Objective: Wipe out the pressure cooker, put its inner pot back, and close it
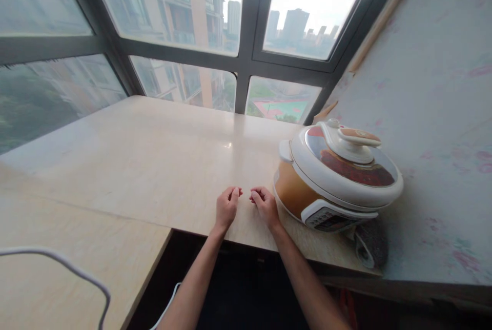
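Observation:
My left hand point(226, 207) and my right hand point(264, 205) rest side by side on the pale stone countertop point(154, 161), close to its front edge. Both have the fingers curled in, fingertips almost meeting, and nothing shows in either. Just right of my right hand stands an orange and white electric pressure cooker point(338, 176) with its lid on, tilted slightly, its control panel facing the front edge. My right hand is a few centimetres from its orange side and does not touch it.
A rolled grey cloth point(371, 245) lies under the cooker's front right. A patterned wall point(430, 115) rises at the right. Large windows point(172, 22) run behind the counter. A white cable point(69, 268) loops over the lower left surface. A dark gap point(238, 289) opens below the counter.

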A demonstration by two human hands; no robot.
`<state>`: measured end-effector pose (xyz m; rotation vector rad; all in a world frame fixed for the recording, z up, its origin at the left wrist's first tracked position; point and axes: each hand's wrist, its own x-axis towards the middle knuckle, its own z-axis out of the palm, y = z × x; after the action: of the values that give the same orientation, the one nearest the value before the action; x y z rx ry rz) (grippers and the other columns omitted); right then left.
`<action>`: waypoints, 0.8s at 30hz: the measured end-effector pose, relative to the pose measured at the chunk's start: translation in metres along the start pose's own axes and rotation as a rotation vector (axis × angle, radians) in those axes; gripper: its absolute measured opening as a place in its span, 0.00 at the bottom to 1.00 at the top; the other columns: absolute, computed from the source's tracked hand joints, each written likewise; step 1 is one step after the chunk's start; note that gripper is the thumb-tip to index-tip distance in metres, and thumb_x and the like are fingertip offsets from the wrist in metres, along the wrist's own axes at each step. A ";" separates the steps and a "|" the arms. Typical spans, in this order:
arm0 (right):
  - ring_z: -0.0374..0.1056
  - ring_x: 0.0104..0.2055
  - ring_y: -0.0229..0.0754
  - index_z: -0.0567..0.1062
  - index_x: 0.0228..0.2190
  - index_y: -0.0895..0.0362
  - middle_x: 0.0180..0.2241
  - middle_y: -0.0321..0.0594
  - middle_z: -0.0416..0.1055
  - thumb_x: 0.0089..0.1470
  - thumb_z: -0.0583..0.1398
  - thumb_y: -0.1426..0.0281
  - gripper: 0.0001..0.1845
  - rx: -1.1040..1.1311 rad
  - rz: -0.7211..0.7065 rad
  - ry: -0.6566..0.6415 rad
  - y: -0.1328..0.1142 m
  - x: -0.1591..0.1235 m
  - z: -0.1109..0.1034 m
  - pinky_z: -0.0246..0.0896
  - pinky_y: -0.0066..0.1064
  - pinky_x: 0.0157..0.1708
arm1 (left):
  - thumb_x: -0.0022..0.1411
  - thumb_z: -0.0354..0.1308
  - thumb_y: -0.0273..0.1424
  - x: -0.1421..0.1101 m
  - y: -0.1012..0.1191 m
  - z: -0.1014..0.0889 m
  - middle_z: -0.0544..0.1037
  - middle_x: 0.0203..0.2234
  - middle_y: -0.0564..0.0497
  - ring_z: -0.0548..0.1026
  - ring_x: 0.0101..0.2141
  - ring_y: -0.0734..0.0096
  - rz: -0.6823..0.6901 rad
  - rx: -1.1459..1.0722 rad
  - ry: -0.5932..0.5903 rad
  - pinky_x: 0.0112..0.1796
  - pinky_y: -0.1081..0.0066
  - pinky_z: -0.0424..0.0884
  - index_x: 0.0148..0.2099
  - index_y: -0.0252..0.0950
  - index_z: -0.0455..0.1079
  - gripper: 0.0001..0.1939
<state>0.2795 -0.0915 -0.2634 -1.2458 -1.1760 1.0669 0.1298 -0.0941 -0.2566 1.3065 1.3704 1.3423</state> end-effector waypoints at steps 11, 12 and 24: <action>0.75 0.34 0.46 0.79 0.35 0.57 0.30 0.42 0.77 0.54 0.62 0.55 0.18 -0.017 -0.031 -0.037 -0.001 -0.008 -0.005 0.70 0.36 0.37 | 0.66 0.53 0.47 -0.001 0.001 0.000 0.82 0.34 0.43 0.80 0.38 0.59 -0.017 0.022 0.007 0.43 0.61 0.74 0.39 0.35 0.77 0.21; 0.75 0.34 0.46 0.79 0.35 0.57 0.30 0.42 0.76 0.54 0.62 0.55 0.18 -0.015 -0.030 -0.042 -0.002 -0.009 -0.005 0.70 0.36 0.37 | 0.66 0.53 0.47 -0.001 0.001 0.000 0.82 0.34 0.43 0.80 0.38 0.59 -0.016 0.022 0.009 0.43 0.61 0.74 0.39 0.35 0.77 0.21; 0.74 0.33 0.46 0.79 0.35 0.57 0.29 0.42 0.77 0.56 0.61 0.56 0.16 -0.033 -0.049 -0.055 -0.004 -0.015 -0.009 0.70 0.36 0.37 | 0.67 0.53 0.48 -0.002 -0.001 0.000 0.82 0.34 0.43 0.80 0.39 0.58 -0.011 0.023 0.009 0.43 0.61 0.74 0.40 0.35 0.78 0.22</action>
<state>0.2862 -0.1073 -0.2601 -1.2140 -1.2642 1.0553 0.1304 -0.0960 -0.2577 1.3074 1.4016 1.3302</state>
